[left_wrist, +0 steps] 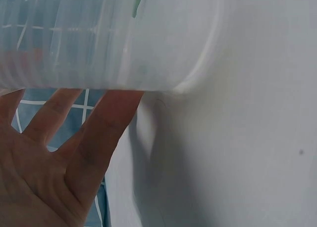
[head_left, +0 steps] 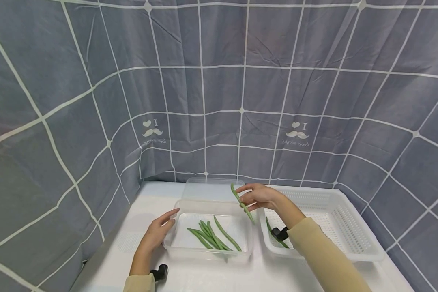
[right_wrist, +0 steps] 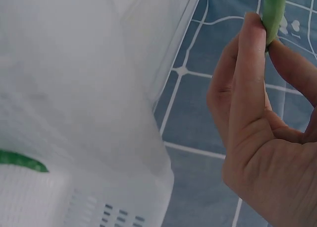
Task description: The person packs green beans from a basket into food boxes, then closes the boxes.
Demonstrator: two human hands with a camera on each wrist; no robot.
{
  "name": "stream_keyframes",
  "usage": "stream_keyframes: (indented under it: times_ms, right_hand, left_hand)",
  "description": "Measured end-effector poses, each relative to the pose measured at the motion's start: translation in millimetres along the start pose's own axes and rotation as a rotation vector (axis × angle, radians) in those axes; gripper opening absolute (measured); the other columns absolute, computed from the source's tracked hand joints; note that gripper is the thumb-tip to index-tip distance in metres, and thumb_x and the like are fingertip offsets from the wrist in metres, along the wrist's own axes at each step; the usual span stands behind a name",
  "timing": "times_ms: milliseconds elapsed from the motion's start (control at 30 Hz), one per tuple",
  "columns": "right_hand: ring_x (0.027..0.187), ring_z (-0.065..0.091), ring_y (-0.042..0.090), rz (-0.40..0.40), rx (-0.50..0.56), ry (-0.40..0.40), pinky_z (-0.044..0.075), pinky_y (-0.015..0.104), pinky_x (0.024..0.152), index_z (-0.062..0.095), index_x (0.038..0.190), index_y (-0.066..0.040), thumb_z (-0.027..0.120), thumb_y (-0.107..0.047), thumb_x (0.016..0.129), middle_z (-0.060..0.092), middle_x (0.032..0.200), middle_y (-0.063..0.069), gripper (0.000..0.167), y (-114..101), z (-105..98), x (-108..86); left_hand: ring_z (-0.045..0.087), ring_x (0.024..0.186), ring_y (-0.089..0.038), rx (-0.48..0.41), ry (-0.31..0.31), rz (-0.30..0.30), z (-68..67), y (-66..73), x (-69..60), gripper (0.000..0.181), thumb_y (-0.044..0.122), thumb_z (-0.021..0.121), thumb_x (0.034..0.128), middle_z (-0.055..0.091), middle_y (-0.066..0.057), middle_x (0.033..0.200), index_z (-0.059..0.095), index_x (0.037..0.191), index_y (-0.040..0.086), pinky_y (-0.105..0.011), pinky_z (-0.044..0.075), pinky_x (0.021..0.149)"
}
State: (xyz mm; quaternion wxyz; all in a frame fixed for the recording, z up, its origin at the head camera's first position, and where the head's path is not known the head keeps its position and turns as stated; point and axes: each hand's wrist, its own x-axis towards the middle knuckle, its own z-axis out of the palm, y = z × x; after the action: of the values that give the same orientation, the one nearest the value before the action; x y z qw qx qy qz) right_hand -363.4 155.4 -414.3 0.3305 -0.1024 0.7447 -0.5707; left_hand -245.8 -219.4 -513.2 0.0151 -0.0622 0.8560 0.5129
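Note:
Between its fingertips and thumb my right hand pinches one green bean, held above the right side of a clear plastic container. Several green beans lie loose on that container's floor. My left hand is at the container's left wall, fingers extended and touching it; in the left wrist view the fingers are spread, their tips hidden behind the wall. Under my right forearm stands a white perforated basket, with a green bean along its left side, partly hidden by the wrist camera.
A clear flat lid lies behind the container. The white table carries everything, with grey grid-patterned curtain hanging at the back and both sides. Black cameras are strapped to both wrists.

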Motion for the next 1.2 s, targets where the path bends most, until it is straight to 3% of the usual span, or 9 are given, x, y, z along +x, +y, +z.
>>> stream_keyframes:
  times_ms: [433,800,1200]
  right_hand:
    - [0.092,0.077,0.019,0.018,-0.016,-0.065,0.064,0.029,0.072,0.058,0.147,-0.003,0.067,-0.003,0.100,0.076,0.105,0.008,0.048,-5,31,17.0]
    - [0.082,0.069,0.014,0.049,-0.062,-0.098,0.061,0.026,0.065,0.063,0.142,-0.005,0.069,-0.002,0.096,0.073,0.105,0.008,0.046,-3,55,30.4]
    - [0.068,0.058,0.012,0.070,-0.199,-0.122,0.058,0.024,0.058,0.068,0.132,-0.007,0.071,-0.002,0.093,0.064,0.078,0.002,0.040,6,80,35.0]
  left_hand:
    - [0.035,0.153,-0.059,0.003,0.003,-0.005,1.0,5.3,0.4,0.045,0.023,0.054,0.1099,0.040,-0.028,0.167,0.057,0.154,0.021,-0.079,0.043,0.108]
    - [0.034,0.153,-0.060,-0.020,-0.001,-0.023,0.3,9.6,-0.3,0.045,0.023,0.054,0.1100,0.039,-0.028,0.167,0.057,0.155,0.021,-0.078,0.044,0.108]
    - [0.035,0.152,-0.061,-0.020,0.002,-0.029,1.8,12.0,-0.9,0.044,0.022,0.053,0.1103,0.040,-0.028,0.167,0.057,0.155,0.020,-0.078,0.046,0.106]
